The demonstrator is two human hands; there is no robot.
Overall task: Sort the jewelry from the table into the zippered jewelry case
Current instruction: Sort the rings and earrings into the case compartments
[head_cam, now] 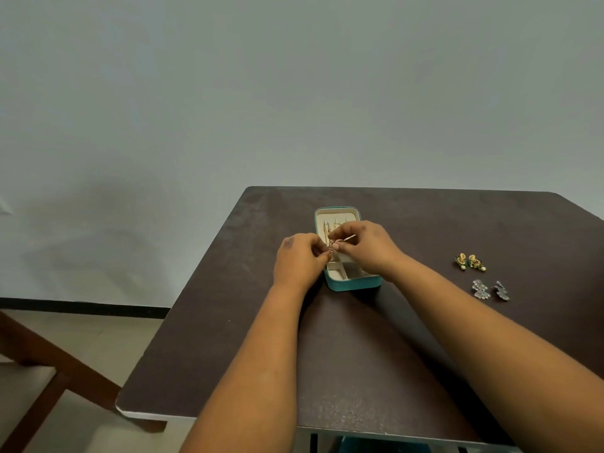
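Observation:
A teal jewelry case with a cream lining lies open on the dark table. Both hands meet just above its middle. My left hand and my right hand pinch a small gold earring between their fingertips; a thin pin sticks out toward the right. Some gold pieces hang in the case's far half, partly hidden by my fingers. On the table to the right lie a pair of gold and green earrings and a pair of silver earrings.
The table's left edge runs diagonally from the far corner to the near left corner. A wooden chair frame stands on the floor at the lower left. A pale wall fills the background.

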